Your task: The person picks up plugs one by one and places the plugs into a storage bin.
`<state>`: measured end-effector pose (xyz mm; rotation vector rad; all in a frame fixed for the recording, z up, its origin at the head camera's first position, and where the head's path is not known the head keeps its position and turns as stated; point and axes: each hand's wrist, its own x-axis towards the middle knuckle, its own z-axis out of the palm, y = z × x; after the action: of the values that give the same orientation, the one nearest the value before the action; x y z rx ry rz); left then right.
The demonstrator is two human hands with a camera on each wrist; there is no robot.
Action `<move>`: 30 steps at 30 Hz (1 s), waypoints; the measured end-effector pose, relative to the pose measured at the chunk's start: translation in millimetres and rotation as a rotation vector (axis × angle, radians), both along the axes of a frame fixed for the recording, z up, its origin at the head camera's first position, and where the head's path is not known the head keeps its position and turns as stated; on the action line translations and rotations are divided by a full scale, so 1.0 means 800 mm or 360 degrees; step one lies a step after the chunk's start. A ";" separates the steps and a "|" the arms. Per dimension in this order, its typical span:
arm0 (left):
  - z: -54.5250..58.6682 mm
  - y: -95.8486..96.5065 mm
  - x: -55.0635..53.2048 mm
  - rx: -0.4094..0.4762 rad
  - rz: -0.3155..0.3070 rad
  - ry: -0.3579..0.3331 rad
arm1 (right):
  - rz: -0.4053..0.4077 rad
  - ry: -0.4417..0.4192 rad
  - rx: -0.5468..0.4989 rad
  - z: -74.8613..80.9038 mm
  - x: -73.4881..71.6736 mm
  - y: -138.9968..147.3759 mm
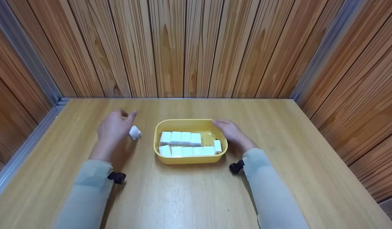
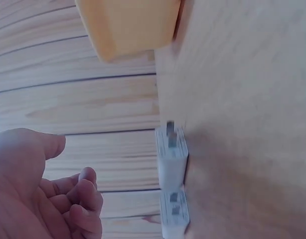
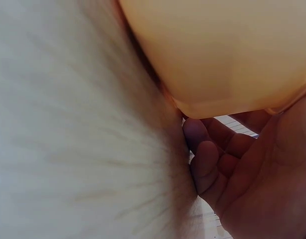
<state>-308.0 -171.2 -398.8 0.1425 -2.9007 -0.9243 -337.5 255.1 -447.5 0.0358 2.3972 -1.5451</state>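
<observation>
A yellow plastic bin (image 1: 191, 160) stands on the table, holding white plug-in charger adapters (image 1: 185, 138) in two rows, with one adapter (image 1: 217, 147) on end at the right. My right hand (image 1: 232, 132) grips the bin's right end, thumb at the rim and fingers curled against the outer wall. To the left of the bin, my left hand (image 1: 115, 127) hovers with loosely bent fingers and nothing in them. Beside it, two white adapters (image 2: 172, 162) with metal prongs stand on the table in the left wrist view; the head view shows them only as one white patch, partly hidden.
The wooden table (image 1: 180, 197) meets a wood-plank wall (image 1: 170, 47) at the back, with more planks at both sides. Metal strips (image 1: 27, 54) run along the corners. Black wrist mounts (image 1: 117, 177) sit on both sleeves.
</observation>
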 end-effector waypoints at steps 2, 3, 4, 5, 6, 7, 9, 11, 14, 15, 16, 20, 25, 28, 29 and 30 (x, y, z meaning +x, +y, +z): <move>-0.001 -0.008 0.000 0.0025 -0.0006 -0.0010 | -0.0015 -0.0017 0.0005 0.001 0.000 -0.001; -0.001 -0.012 0.000 0.0031 -0.0010 -0.0007 | -0.0023 -0.0034 -0.0003 0.001 0.000 -0.001; -0.001 -0.015 0.000 0.0042 -0.0015 -0.0004 | -0.0025 -0.0037 0.0004 0.001 0.001 -0.002; -0.002 -0.019 -0.001 0.0054 -0.0016 0.0001 | -0.0030 -0.0046 0.0010 0.002 0.001 -0.002; -0.002 -0.022 -0.001 0.0069 -0.0020 0.0003 | -0.0027 -0.0043 0.0023 0.002 0.001 -0.002; -0.002 -0.025 -0.001 0.0079 -0.0022 0.0006 | -0.0031 -0.0052 0.0029 0.003 0.002 -0.002; -0.003 -0.029 -0.001 0.0093 -0.0022 0.0017 | -0.0024 -0.0038 0.0052 0.002 0.001 -0.001; -0.004 -0.032 -0.002 0.0108 -0.0027 0.0014 | -0.0019 -0.0022 0.0072 0.002 0.001 0.000; -0.006 -0.033 -0.003 0.0089 -0.0053 0.0032 | -0.0036 -0.0045 0.0050 0.001 0.002 0.001; -0.007 -0.034 -0.004 0.0074 -0.0068 0.0040 | -0.0041 -0.0057 0.0031 0.001 0.003 0.001; -0.007 -0.033 -0.004 0.0064 -0.0088 0.0045 | -0.0048 -0.0074 0.0020 0.001 0.004 0.001; -0.013 -0.028 -0.005 0.0026 -0.0204 0.0030 | -0.0060 -0.0091 -0.0005 0.001 0.005 0.001; -0.020 -0.021 -0.004 -0.0018 -0.0334 -0.0046 | -0.0021 -0.0045 -0.0030 0.001 0.003 0.000; -0.024 -0.019 -0.005 -0.0080 -0.0381 -0.0048 | -0.0041 -0.0080 -0.0023 0.002 0.003 0.000; -0.026 -0.019 -0.006 -0.0105 -0.0395 -0.0049 | -0.0045 -0.0091 -0.0012 0.002 0.003 0.000; -0.027 -0.019 -0.006 -0.0132 -0.0412 -0.0049 | -0.0052 -0.0101 -0.0007 0.002 0.002 0.000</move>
<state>-313.1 -186.7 -420.3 -0.2320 -3.0294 -0.8388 -335.7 255.0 -445.6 0.1213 2.3555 -1.5398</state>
